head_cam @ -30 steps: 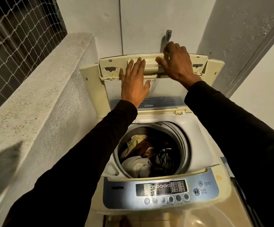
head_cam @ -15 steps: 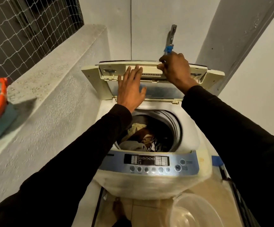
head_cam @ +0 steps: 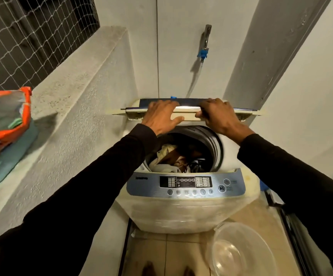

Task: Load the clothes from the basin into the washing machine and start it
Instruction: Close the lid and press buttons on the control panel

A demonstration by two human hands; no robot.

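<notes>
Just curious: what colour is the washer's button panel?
Blue-grey, with a black display, on the cream washer's panel; head view.

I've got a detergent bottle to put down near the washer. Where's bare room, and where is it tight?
Free: the concrete ledge between the orange bag and the wall corner, and floor tile left of the clear basin. Crowded: the machine's top, where the left hand and right hand grip the lid over the clothes-filled drum.
</notes>
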